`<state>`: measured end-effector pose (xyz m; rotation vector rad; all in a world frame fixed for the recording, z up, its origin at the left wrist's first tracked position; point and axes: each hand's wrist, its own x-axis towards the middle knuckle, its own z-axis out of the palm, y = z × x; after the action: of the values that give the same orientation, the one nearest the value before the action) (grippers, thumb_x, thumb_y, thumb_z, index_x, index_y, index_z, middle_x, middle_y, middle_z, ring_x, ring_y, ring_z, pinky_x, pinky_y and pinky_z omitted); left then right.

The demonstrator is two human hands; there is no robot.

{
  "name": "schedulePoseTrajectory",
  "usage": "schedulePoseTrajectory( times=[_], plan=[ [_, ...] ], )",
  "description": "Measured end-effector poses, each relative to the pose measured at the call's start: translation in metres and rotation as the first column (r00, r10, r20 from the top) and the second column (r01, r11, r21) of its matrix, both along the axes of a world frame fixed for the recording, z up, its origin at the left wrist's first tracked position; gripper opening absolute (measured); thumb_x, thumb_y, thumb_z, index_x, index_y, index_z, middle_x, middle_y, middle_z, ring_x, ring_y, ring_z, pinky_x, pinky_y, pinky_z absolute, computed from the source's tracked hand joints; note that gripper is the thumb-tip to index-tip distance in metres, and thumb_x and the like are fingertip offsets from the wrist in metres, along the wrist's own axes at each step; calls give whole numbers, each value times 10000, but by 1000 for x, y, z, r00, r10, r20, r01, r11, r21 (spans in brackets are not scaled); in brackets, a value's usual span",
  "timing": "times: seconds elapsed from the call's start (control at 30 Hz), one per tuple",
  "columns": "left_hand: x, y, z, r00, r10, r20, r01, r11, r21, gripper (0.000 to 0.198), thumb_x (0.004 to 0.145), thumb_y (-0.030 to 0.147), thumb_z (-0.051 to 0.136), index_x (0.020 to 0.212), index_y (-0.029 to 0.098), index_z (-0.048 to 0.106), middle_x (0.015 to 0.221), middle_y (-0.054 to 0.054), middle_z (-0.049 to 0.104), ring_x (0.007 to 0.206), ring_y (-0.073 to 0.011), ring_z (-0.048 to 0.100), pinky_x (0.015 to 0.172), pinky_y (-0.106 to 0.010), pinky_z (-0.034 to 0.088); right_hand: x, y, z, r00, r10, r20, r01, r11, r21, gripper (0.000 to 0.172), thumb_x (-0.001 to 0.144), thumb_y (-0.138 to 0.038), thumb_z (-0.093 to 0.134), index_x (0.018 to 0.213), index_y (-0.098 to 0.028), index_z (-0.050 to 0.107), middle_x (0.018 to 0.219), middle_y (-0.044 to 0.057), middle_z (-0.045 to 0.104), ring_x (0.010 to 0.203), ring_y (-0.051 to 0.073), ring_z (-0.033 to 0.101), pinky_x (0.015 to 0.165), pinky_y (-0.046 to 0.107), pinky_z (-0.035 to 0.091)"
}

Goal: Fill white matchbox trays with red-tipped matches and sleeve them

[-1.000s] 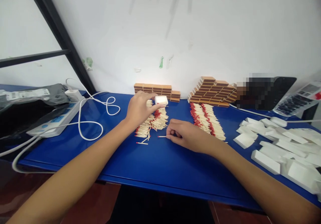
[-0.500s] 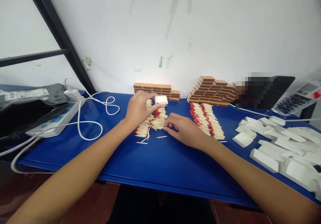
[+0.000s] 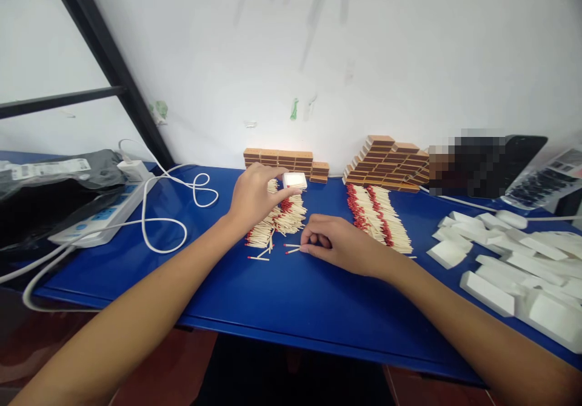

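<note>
My left hand (image 3: pixel 257 197) is closed on a small white matchbox tray (image 3: pixel 295 180), held tilted above the left pile of matches (image 3: pixel 288 215). A little of what looks like matchsticks shows along the tray's lower edge. At the near right edge of that pile, my right hand (image 3: pixel 334 239) is pinched, low over the table. From its fingertips a red-headed match (image 3: pixel 291 246) points left, beside another match; which of the two is gripped is hard to make out. Several loose matches (image 3: pixel 259 258) lie in front of the pile.
Stacked brown matchboxes (image 3: pixel 278 157) line the wall, with a taller stack (image 3: pixel 386 166) further right. Another match pile (image 3: pixel 379 218) lies before it. White trays (image 3: pixel 491 288) cover the table's right side. A white cable (image 3: pixel 144 224) and power strip (image 3: pixel 102 218) lie left.
My right hand has come down slightly from the pile's edge to the table, and a second match now shows at its fingertips. My left hand keeps holding the tray, almost unmoved.
</note>
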<state>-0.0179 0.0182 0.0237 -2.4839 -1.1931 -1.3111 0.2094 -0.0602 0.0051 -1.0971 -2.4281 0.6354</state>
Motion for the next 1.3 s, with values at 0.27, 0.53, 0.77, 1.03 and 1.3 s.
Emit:
schedulePoseTrajectory(
  times=[0.27, 0.53, 0.77, 1.03, 1.3],
  plan=[
    [-2, 3, -5, 999, -30, -25, 31, 999, 12, 362, 850, 464, 851, 1116, 231, 778, 991, -46, 799, 911, -235, 686, 818, -376, 524, 6, -5, 6, 999, 18, 38, -17, 999, -38, 144, 1043, -266, 563, 932, -219, 641, 984, 29, 629, 801, 150, 580, 717, 292, 447],
    [7, -5, -9, 974, -183, -130, 185, 983, 1, 515, 731, 552, 899, 1110, 215, 807, 870, -51, 754, 832, -211, 655, 731, -323, 517, 27, 14, 20, 932, -303, -198, 350, 895, 276, 100, 997, -290, 638, 947, -215, 683, 847, 29, 597, 706, 167, 541, 651, 307, 418],
    [16, -12, -14, 949, -290, -120, 295, 955, 22, 533, 742, 568, 869, 1101, 181, 797, 824, -47, 743, 836, -214, 667, 744, -330, 537, 25, 12, 13, 959, -258, -113, 282, 886, 368, 70, 989, -234, 633, 971, -211, 696, 921, 39, 635, 736, 161, 565, 662, 306, 412],
    [4, 0, -7, 996, -65, -60, 67, 998, 23, 460, 783, 568, 856, 1084, 224, 804, 861, -52, 749, 811, -218, 665, 730, -345, 519, 23, 17, 4, 945, -297, -134, 326, 885, 332, 88, 974, -239, 652, 919, -211, 715, 869, 29, 629, 720, 158, 565, 684, 314, 425],
    [0, 1, -7, 998, -35, -43, 35, 999, -1, 372, 851, 493, 840, 1104, 226, 782, 938, -52, 782, 882, -237, 686, 802, -378, 530, -1, 15, -17, 966, -258, 9, 251, 947, 201, 77, 956, -260, 679, 1009, -205, 691, 967, 37, 647, 752, 157, 584, 700, 312, 439]
  ],
)
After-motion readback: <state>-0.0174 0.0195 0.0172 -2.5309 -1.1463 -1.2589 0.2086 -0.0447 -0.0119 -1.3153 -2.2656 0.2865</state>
